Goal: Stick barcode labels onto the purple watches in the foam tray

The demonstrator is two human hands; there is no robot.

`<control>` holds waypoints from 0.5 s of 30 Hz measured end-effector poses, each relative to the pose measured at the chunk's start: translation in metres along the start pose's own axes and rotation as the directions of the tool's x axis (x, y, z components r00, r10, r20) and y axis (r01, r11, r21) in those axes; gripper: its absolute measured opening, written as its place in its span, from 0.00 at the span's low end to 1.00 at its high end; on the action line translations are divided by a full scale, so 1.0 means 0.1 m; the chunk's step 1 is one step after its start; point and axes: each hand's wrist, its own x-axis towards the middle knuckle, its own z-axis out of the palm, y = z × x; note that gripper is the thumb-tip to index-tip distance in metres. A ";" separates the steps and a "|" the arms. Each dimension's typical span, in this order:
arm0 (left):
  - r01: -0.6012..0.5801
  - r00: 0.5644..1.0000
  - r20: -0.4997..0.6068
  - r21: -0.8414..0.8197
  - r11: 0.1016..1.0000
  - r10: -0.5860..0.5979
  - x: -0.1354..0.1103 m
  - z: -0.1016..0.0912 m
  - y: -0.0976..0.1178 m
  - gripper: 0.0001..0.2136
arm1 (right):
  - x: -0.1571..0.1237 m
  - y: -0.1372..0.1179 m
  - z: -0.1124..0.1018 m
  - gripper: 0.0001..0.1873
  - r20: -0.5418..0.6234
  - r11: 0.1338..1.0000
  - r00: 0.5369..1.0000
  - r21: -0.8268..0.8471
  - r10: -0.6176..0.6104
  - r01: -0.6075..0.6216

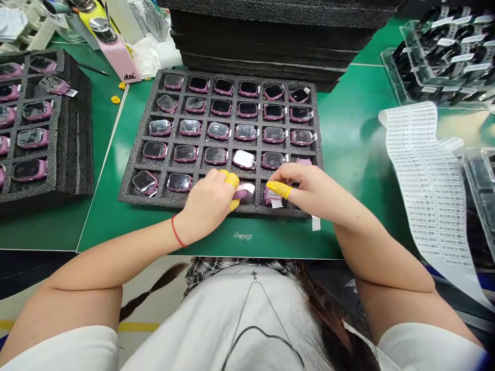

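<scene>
L hand (209,201) is at the tray's (133,161) near edge; its fingers, yellow-capped, pinch a tilted purple watch (240,194) w/ a white tab (248,187); R hand (315,188) is just right of it, yellow-capped thumb (280,189) on a 2nd watch (273,196), which lies barcode-up in the tray's near row; can't tell if R fingers grip it; tray sits on green bench (278,242), other watches in its slots; 2nd tray (73,134) at left; foam stack (263,41) at far side; label sheet (429,175) at right; pink bottle (119,56) far left.
</scene>
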 end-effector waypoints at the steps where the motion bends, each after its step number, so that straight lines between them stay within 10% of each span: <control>1: 0.023 1.000 0.002 0.062 0.998 -0.023 -0.01 0.01 0.04 0.13 | 0.03 0.00 0.06 0.08 0.020 1.000 1.000 -0.011 0.008 -0.008; 8: -0.054 0.981 0.184 -0.073 0.996 0.066 0.08 -0.10 -0.01 0.23 | 0.19 0.04 0.33 0.06 -0.018 0.994 0.995 0.055 0.095 -0.093; 15: 0.070 0.987 0.163 -0.372 0.925 -0.009 -0.02 -0.01 -0.14 0.12 | 0.28 0.06 0.44 0.09 -0.132 0.997 0.989 0.012 0.074 -0.073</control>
